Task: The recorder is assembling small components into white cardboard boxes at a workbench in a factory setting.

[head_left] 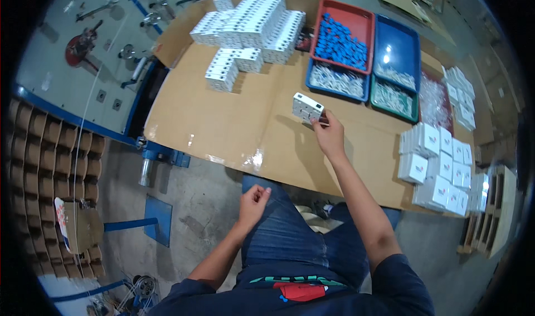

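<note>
A cardboard-covered tabletop [223, 127] is spreading before the person, bearing stacked white blocks [251, 29] toward its far left. Above bare cardboard, the right hand [331, 134] is clamping a white rectangular housing [305, 109] between thumb and fingers. The left hand [254, 203], farther off, is curling over the thigh; whether its fingertips are meeting, I cannot tell. The housing is projecting leftward from the right fingertips, its long axis sloping down rightward, its narrow upper edge showing dark squares.
</note>
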`<state>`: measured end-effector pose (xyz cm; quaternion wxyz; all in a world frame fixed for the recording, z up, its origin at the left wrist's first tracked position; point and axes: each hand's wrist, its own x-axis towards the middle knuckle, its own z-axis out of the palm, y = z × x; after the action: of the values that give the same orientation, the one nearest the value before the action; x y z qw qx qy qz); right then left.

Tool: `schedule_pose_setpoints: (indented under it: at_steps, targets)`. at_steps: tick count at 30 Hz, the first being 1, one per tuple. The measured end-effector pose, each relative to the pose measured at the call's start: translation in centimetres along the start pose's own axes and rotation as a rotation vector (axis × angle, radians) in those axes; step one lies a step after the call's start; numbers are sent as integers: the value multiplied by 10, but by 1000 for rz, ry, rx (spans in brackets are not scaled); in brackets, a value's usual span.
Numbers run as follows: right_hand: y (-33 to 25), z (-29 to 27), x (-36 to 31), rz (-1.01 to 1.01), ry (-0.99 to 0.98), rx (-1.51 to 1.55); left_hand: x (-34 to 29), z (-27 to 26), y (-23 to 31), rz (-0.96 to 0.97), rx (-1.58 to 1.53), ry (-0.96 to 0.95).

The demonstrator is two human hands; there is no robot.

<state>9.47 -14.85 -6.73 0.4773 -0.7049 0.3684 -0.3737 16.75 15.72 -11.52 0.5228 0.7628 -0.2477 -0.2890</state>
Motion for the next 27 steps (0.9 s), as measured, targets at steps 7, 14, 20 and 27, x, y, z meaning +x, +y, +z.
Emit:
schedule_pose_setpoints:
  at_steps: [7, 14, 20, 27]
  targets:
    - [4, 120, 108, -126, -82, -10, 6, 3, -9, 65, -85, 129]
    - [4, 200, 152, -190, -41, -78, 14, 0, 5, 55, -13, 132]
    - [15, 231, 170, -138, 6, -121, 21, 0, 1, 96, -9, 180]
    - [19, 241, 168, -180, 50, -177, 21, -1, 3, 56, -33, 176]
